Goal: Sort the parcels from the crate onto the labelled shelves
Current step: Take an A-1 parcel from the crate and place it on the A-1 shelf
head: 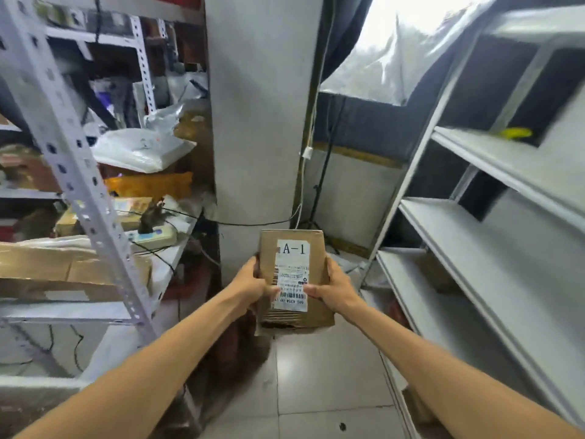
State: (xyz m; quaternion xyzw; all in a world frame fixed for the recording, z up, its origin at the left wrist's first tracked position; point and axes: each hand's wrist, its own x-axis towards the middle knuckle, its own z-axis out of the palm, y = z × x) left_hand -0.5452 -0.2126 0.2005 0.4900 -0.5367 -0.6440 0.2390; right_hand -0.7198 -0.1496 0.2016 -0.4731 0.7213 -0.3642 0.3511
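Holding the parcel [292, 274] out front with both hands, label [294, 248] facing up. That way the big "A-1" and the barcode under it stay readable while hunting for the right shelf.

Left hand [253, 282] grips the left edge, fingers wrapped under and thumb on top. Right hand [332, 288] does the same on the right edge, with its thumb sitting on the label just beside the barcode. Two hands for a small box looks more like steadying it to read than carrying weight, but that's my guess. The near end of the cardboard looks torn or crushed, so supporting it from below makes sense too.

The parcel hangs in the air over the floor [329, 375], in the aisle between the cluttered rack [72, 172] on the left and the white shelves [474, 248] on the right, with a pillar [259, 122] straight behind it. It isn't on any shelf yet, and the crate isn't in view.

There's a yellow tag [517, 133] on an upper right shelf, but it's too blurry to read, so I can't tell which shelf is A-1. Next job, I'd say, is finding that marker before setting anything down.
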